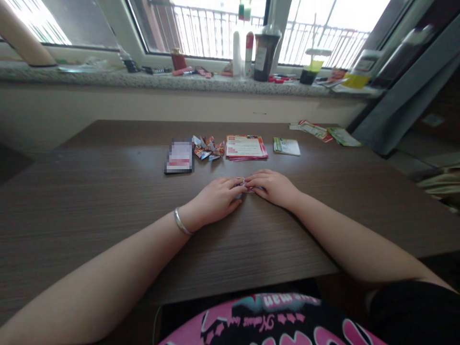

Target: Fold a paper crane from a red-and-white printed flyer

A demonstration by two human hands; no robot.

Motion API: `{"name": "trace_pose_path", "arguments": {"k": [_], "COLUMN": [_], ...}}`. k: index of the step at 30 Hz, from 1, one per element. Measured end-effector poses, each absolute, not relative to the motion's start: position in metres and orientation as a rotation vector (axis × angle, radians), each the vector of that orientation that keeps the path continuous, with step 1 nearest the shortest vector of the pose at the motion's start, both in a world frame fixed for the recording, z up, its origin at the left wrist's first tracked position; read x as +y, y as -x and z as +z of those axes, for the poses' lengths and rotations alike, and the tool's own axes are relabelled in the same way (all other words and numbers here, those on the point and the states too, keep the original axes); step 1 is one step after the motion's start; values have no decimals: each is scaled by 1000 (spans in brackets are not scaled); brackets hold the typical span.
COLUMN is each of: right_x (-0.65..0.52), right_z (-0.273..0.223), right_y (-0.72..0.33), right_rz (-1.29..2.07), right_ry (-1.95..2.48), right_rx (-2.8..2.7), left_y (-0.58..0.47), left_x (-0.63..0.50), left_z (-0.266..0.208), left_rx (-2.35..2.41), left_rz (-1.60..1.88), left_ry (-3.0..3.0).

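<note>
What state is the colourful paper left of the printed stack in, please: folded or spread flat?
Folded: the colourful paper shows raised, angular points, unlike the flat printed stack beside it.

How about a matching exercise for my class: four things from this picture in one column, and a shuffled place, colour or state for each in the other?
Things
1. Left hand
2. Stack of sheets
3. Folded paper pieces
4. Dark lidded cup

Descriptions
A. Standing on the windowsill
B. In a loose cluster, just left of the sheets
C. Below a wrist with a silver bangle
D. Lying flat on the table, with red or pink along the edges

Right pairs: 1-C, 2-D, 3-B, 4-A
</note>
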State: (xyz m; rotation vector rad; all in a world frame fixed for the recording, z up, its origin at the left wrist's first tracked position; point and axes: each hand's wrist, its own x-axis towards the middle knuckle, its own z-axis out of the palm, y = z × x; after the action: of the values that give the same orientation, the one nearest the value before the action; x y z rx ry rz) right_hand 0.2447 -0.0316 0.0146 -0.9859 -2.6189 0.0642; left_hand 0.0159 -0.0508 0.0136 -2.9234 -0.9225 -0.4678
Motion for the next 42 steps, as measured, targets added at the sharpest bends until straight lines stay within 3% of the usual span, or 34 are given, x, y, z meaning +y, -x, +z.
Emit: {"name": "trace_pose_path", "arguments": {"k": [14, 26, 42], "right_x": [-33, -43, -38], "right_z": [17, 20, 16], "right_y": [-245, -240, -238], "right_rz": [-107, -274, -237], "right_ry": [890, 1101, 843], "right_rx": [-2686, -2716, -2734], "left_y": [-16, -20, -18], "left_x": [-49, -57, -55], "left_z": [24, 24, 22], "left_rx": [-1029, -1038, -867], "left_rz": [-321, -292, -320], "left_ry": [2814, 2798, 2801]}}
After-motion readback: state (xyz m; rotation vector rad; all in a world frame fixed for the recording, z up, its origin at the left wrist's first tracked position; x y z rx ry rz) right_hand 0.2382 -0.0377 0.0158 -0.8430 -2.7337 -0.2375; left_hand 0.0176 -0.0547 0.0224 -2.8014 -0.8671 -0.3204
